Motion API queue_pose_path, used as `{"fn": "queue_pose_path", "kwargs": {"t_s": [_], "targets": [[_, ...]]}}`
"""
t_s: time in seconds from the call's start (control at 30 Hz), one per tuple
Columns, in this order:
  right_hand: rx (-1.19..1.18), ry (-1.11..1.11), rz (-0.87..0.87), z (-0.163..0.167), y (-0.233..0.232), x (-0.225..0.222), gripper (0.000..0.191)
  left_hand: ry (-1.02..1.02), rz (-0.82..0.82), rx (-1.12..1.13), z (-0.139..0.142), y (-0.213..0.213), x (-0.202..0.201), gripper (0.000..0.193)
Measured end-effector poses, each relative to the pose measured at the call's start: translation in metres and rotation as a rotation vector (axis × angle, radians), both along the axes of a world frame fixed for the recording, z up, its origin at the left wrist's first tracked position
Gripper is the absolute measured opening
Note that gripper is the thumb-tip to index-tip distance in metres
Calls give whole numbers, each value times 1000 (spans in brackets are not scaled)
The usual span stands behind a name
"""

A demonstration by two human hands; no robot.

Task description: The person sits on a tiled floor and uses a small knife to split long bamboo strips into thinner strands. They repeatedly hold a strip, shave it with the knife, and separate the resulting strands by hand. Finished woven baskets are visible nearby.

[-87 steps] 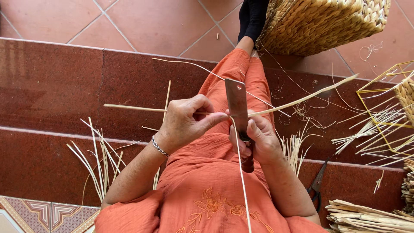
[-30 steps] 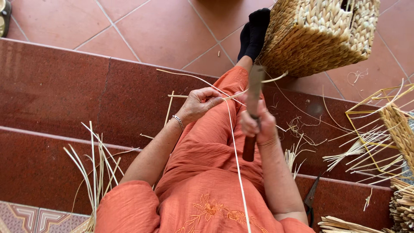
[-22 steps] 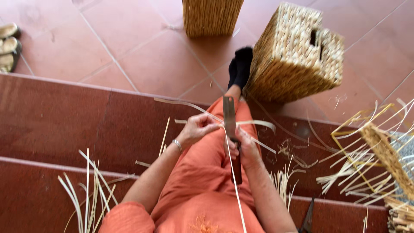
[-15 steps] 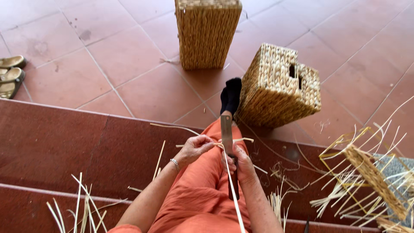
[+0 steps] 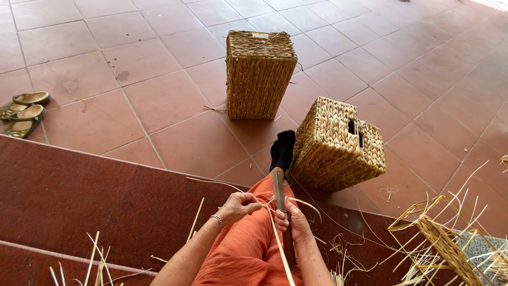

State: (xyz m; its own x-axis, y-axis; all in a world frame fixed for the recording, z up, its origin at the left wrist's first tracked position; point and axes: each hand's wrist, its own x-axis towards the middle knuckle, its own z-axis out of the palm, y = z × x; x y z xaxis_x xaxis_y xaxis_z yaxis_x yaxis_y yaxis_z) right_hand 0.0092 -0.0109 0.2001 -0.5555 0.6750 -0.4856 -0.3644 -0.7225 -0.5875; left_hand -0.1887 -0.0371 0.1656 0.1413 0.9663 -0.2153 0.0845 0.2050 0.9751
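I see right hand clenched on knife, blade up; left hand pinching straw strip over the orange-clad lap.

We have a single view, from a camera worn on the head, looking steeply down and forward past our lap. Our left hand and right hand sit close at the lower centre, while the tiled floor fills the upper frame farther off.
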Motion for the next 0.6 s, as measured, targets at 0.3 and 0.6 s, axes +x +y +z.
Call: {"fn": "queue_pose_path", "kwargs": {"t_s": [0.3, 0.6], "targets": [[-59, -59, -43, 5, 6, -17, 32, -14, -58, 14, 3, 3, -9, 19], [140, 283, -72, 11, -6, -9, 49, -62, 125, -10, 4, -3, -19, 17]]}}
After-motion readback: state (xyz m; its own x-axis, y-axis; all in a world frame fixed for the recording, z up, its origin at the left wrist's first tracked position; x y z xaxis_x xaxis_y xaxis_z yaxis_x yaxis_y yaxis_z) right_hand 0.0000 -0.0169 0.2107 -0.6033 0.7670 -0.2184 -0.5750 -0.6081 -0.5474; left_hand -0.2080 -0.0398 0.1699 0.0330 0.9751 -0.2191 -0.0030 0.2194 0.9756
